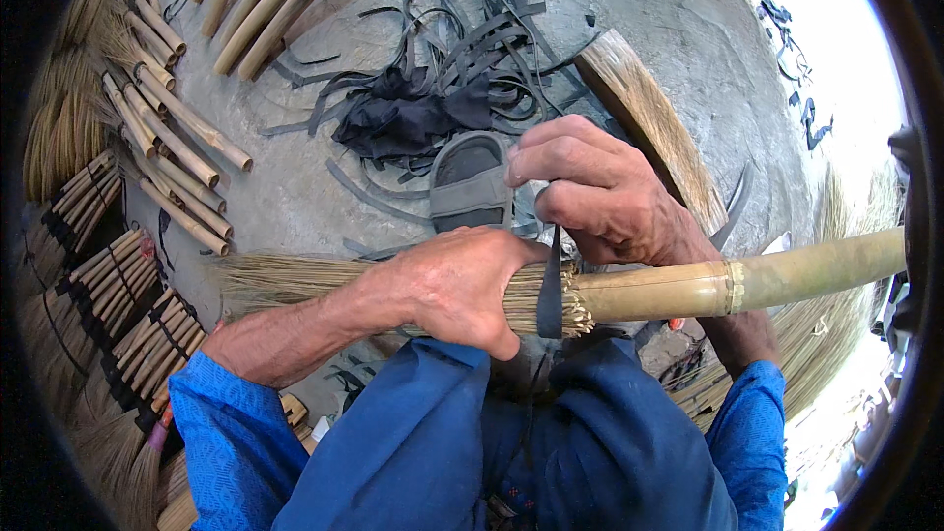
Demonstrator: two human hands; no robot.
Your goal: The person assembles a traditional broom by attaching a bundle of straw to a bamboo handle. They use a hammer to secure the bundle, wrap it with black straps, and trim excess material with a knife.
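Note:
Across my lap lies a bundle of dry broom straw (285, 275), its cut ends packed round the end of a thick bamboo pole (659, 294) that runs off to the right. My left hand (457, 280) is wrapped over the bundle close to those cut ends. A flat black rubber strip (550, 305) passes round the straw just right of that hand. Above it, my right hand (615, 192) has its fingers curled and pinches the upper end of the strip. The right fingertips are partly hidden, and the underside of the bundle is out of sight.
Loose black strips (482, 49) and a dark cloth (413, 113) lie on the concrete ahead, near a grey sandal (472, 187). A wooden block (654, 118) and a curved blade (736, 205) are at the right. Bamboo poles (280, 0) and tied brooms (118, 275) fill the left; more straw (806, 354) lies right.

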